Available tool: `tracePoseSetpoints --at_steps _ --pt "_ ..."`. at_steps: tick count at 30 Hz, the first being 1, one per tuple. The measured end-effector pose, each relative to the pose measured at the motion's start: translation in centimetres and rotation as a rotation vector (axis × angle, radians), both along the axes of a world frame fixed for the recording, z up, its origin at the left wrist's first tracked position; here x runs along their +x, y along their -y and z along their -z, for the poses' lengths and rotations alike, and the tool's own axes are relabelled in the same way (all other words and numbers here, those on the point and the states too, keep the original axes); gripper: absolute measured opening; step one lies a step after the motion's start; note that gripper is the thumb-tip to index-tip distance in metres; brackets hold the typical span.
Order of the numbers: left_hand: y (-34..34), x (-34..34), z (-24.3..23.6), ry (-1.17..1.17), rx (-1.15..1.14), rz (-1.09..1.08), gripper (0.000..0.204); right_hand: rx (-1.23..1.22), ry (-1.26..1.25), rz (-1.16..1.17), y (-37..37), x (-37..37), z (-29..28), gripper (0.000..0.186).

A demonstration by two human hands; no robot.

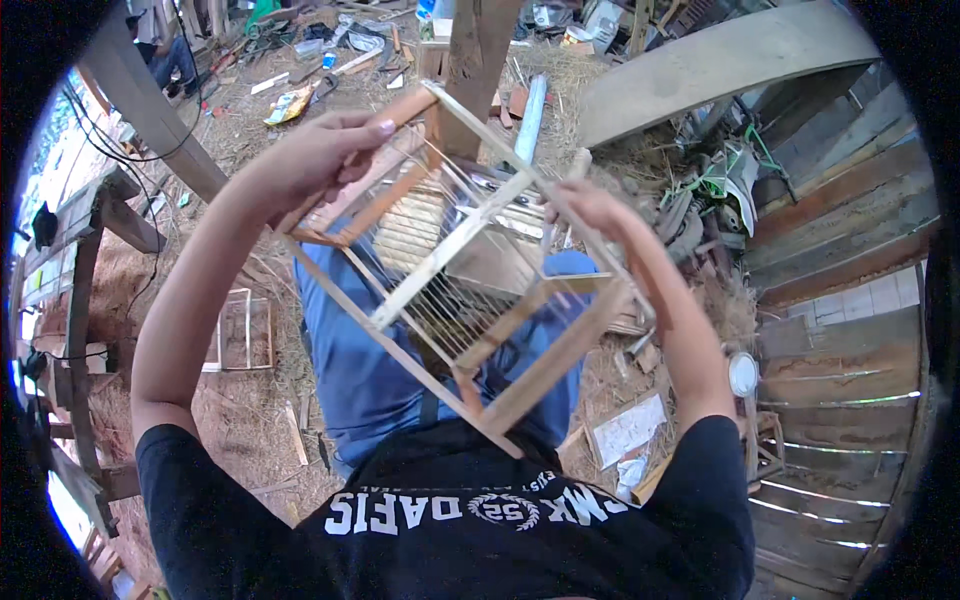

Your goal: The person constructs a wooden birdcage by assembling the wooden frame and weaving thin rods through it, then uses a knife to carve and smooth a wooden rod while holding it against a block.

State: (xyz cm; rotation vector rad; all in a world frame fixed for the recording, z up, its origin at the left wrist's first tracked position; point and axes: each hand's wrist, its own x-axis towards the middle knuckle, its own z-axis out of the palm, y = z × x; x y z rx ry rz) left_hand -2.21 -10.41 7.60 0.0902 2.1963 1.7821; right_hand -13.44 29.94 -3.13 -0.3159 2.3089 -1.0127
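Note:
A box-shaped wooden cage frame (455, 250) with thin wire bars is held tilted above my lap. My left hand (335, 160) is closed around the upper left wooden edge, thumb on top. At the right side rail my right hand (597, 208) is closed, its fingers partly hidden behind the wood and a little blurred. Whether those fingers hold something small as well, I cannot make out. A pale slat crosses the middle of the cage. Through the bars, a ribbed light-coloured piece (408, 232) and my blue trousers (350, 375) show.
A wooden post (480, 60) stands just beyond the cage. A large curved panel (730, 65) leans at the far right beside a plank wall (850, 210). Another small wooden frame (245, 330) lies at left. A white-topped can (743, 374) is by my right elbow. Scraps litter the straw-covered ground.

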Motion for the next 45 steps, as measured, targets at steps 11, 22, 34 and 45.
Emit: tracePoseSetpoints --at_steps 11,22,34,45 --pt "6.6 3.5 -7.2 -0.075 -0.324 -0.222 0.032 -0.384 0.079 0.052 12.4 2.2 7.0 0.034" --pt "10.7 4.5 -6.5 -0.093 -0.325 -0.207 0.032 0.037 -0.785 -0.699 13.7 6.0 13.2 0.017" --pt "14.7 9.5 -5.3 -0.094 -0.373 -0.226 0.035 0.162 -1.350 -0.637 13.8 12.5 17.1 0.039" --pt "15.7 9.8 -4.0 -0.154 -0.463 -0.226 0.039 -0.214 -0.169 -0.142 18.2 14.2 11.2 0.044"
